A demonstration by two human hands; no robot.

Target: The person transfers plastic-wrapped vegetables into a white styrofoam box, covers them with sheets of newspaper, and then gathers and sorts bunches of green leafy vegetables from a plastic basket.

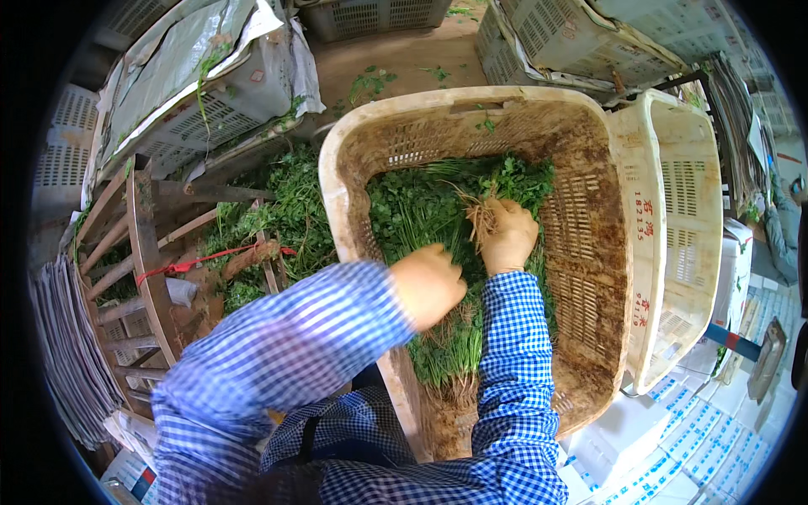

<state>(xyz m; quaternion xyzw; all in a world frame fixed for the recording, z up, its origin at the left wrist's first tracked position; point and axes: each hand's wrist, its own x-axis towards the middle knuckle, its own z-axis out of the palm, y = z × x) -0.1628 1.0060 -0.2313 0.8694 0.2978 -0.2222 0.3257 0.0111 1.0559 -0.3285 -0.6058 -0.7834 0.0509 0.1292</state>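
A large, dirt-stained plastic crate [581, 246] stands before me, partly filled with leafy green herbs [416, 208] that look like cilantro. My right hand [508, 233] is closed around the root end of a herb bunch [483, 222], its pale roots sticking out to the left. Over the middle of the crate, my left hand [429, 284] is blurred, its fingers curled; whether it holds anything cannot be told. Nearer my body, more stems with roots [457, 372] lie at the crate's near end.
Another plastic crate [688, 240] with red writing adjoins on the right. More herbs [297, 208] lie left, beside a wooden frame [148, 252] tied with a red strip. Paper-covered crates [221, 120] stand upper left. White boxes [625, 429] sit lower right. A person's sleeve [781, 233] shows far right.
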